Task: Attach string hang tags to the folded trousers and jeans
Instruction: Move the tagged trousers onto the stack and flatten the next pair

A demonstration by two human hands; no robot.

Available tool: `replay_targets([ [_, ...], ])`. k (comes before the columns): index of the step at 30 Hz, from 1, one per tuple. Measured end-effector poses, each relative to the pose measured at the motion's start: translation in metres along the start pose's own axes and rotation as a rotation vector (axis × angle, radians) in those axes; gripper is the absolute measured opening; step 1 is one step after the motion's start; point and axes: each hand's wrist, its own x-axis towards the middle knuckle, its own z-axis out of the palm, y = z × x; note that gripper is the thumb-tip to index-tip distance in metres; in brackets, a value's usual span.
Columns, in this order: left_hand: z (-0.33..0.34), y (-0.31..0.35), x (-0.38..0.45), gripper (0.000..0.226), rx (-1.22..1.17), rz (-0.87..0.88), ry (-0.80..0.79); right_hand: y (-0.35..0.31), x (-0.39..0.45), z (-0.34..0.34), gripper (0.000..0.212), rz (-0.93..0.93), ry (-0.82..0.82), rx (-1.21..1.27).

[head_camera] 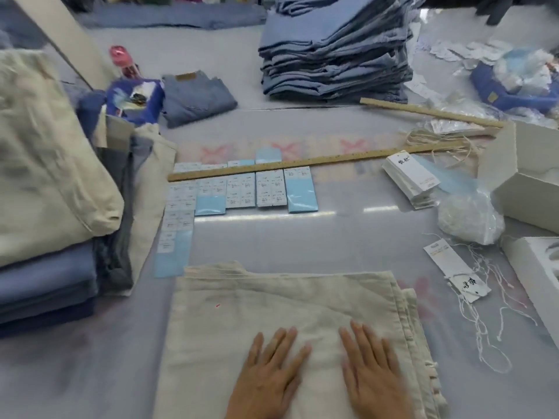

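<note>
My left hand (267, 378) and right hand (373, 376) lie flat, fingers spread, side by side on cream trousers (272, 316) folded on the table (348, 240) directly in front of me. Hang tags (456, 272) with white strings lie just right of the trousers. A jeans stack (335, 52) stands far back.

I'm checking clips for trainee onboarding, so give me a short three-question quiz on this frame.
1. True or false: the left hand and right hand lie flat on the beige folded trousers.
2. The long wooden ruler lies across: A) sticker sheets B) stack of blue jeans C) white box
3. On which side of the trousers do the strung hang tags lie?

Key: 1 true; 2 A; 3 right.
</note>
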Motion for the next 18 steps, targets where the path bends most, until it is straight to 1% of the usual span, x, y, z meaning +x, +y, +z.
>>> replay_targets([
  [3, -0.002, 0.000, 0.001, 0.061, -0.016, -0.044, 0.039, 0.000, 0.000, 0.007, 0.058, 0.020, 0.014, 0.004],
  [4, -0.002, -0.001, -0.002, 0.060, -0.015, -0.084, 0.049, -0.004, 0.003, 0.006, 0.057, 0.038, 0.032, 0.008],
  [5, -0.003, -0.003, -0.007, 0.058, -0.030, -0.155, 0.054, -0.012, 0.007, 0.004, 0.055, 0.063, 0.050, 0.021],
  [7, -0.008, -0.009, -0.018, 0.056, -0.088, -0.375, 0.078, -0.036, 0.020, -0.002, 0.053, 0.064, 0.092, 0.070],
  [8, -0.009, -0.012, -0.021, 0.057, -0.096, -0.485, 0.120, -0.051, 0.031, -0.004, 0.056, 0.049, 0.122, 0.090],
  [10, -0.013, -0.017, -0.022, 0.058, -0.110, -0.679, 0.176, -0.078, 0.059, -0.003, 0.059, -0.020, 0.127, 0.129],
  [12, -0.022, -0.031, -0.016, 0.059, -0.091, -0.766, 0.197, -0.107, 0.090, 0.001, 0.062, -0.130, 0.058, 0.125],
  [14, -0.030, -0.052, -0.008, 0.059, -0.091, -0.818, 0.190, -0.130, 0.115, 0.010, 0.066, -0.290, -0.087, 0.036],
  [16, -0.030, -0.067, -0.006, 0.058, -0.059, -0.814, 0.173, -0.139, 0.125, 0.025, 0.068, -0.394, -0.237, -0.067],
  [18, -0.025, -0.073, -0.009, 0.059, -0.092, -0.801, 0.157, -0.137, 0.125, 0.037, 0.066, -0.408, -0.223, -0.133],
])
